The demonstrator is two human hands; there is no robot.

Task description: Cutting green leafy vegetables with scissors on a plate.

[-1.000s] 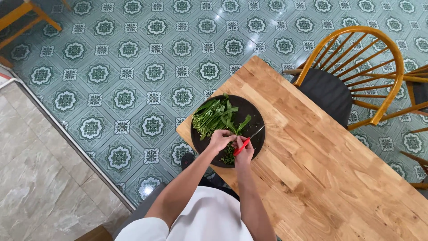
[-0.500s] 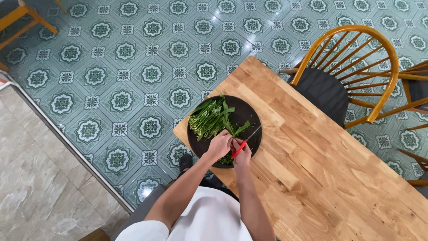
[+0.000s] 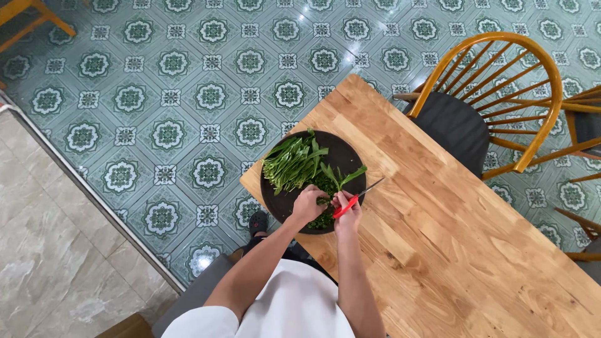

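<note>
Two bare hands met over the round black tray (image 3: 350,155) at the near corner of the pale wooden table (image 3: 451,238). The left hand (image 3: 308,205) was closed round a small bunch of leafy green stems (image 3: 333,175), pinching them low down, so their tips fanned up and away from the fingers. The right hand (image 3: 348,213) was wrapped round the red handle of a small knife (image 3: 354,199), its thin blade pointing out towards the table's middle, just beside the held stems. A larger heap of long green leaves (image 3: 293,164) lay across the far left of the tray, and a darker pile of chopped greens (image 3: 322,220) sat right under the hands.

Those stems looked light, soft and limp to me, easily bruised, and likely a bit slippery if wet. I judged them best gathered near the cut end, where the stalks are firmer. A wooden spindle-back chair (image 3: 494,100) stood at the far side of the table, on the patterned green tile floor (image 3: 156,94).
</note>
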